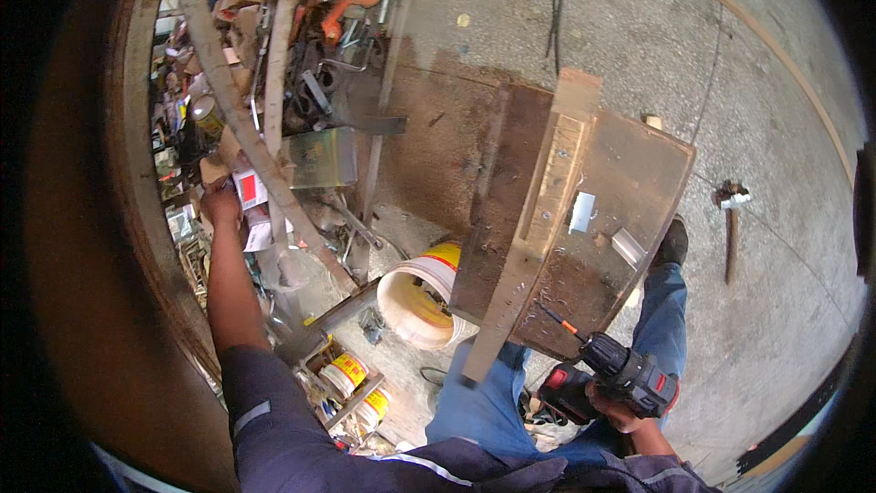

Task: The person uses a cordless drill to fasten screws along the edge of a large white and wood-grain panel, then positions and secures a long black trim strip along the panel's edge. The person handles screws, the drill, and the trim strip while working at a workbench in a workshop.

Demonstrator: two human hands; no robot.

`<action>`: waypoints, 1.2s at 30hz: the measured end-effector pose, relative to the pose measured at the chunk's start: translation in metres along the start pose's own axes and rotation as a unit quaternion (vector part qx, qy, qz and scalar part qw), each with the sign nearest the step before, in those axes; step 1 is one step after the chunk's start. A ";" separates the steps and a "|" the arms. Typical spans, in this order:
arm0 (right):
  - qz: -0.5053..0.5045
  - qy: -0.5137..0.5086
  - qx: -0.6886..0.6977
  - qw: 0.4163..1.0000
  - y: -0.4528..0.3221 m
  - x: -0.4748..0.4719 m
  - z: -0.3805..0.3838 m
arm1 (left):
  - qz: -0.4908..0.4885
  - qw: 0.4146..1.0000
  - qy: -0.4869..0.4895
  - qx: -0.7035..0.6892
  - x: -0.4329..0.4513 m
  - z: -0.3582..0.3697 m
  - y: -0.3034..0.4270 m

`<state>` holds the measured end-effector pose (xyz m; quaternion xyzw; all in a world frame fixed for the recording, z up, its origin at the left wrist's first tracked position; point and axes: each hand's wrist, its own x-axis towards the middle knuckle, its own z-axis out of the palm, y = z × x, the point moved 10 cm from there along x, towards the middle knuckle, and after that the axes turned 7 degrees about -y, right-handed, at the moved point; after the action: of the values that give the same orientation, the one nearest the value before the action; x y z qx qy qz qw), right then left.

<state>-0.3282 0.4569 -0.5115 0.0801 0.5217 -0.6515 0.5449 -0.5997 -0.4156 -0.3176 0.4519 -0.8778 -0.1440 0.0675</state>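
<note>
My right hand [616, 412] grips a cordless drill [626, 373] at the lower right, its long thin bit pointing up and left over a wooden bench. My left hand [222, 204] reaches far left into a cluttered shelf, at a small white box with a red label [250, 189]; its fingers are partly hidden, so whether it holds the box is unclear. On the bench [636, 150] lies a long wooden board [503, 287] with a wood piece bearing screws [558, 174] on it. A small metal plate [582, 212] and a short metal channel piece [627, 246] lie to its right.
A white bucket [417, 305] stands left of the bench. A hammer [732, 229] rests on the concrete floor at right. Slanting wooden bars [233, 109] cross before the shelf. A metal can [318, 157], an orange tool [356, 3] and smaller labelled tubs [344, 373] are at left.
</note>
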 end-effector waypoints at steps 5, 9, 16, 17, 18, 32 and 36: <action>-0.030 -0.029 -0.018 0.999 -0.034 -0.006 -0.004 | 0.094 0.994 0.056 -0.016 0.017 -0.048 -0.031; -0.099 -0.065 0.158 0.980 -0.017 -0.008 -0.010 | 0.060 0.962 -0.051 -0.260 0.015 -0.049 -0.045; -0.059 -0.060 0.176 0.981 -0.019 -0.008 -0.013 | 0.092 0.968 0.061 -0.227 -0.016 -0.079 -0.026; -0.035 -0.055 0.185 0.981 -0.010 -0.009 -0.012 | 0.143 0.946 0.022 -0.289 -0.020 -0.072 -0.010; -0.039 -0.044 0.166 0.984 -0.008 -0.010 -0.015 | 0.103 0.962 0.048 -0.248 -0.024 -0.068 -0.012; -0.064 -0.011 0.218 0.974 -0.027 -0.008 -0.013 | 0.035 0.973 0.053 -0.221 -0.067 -0.036 0.021; -0.060 0.001 0.173 0.983 -0.024 -0.006 -0.017 | 0.016 0.943 0.038 -0.331 -0.071 -0.033 0.028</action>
<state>-0.3529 0.4703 -0.5008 0.1421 0.4051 -0.7637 0.4821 -0.5718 -0.3487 -0.2762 0.3954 -0.7845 -0.4077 0.2491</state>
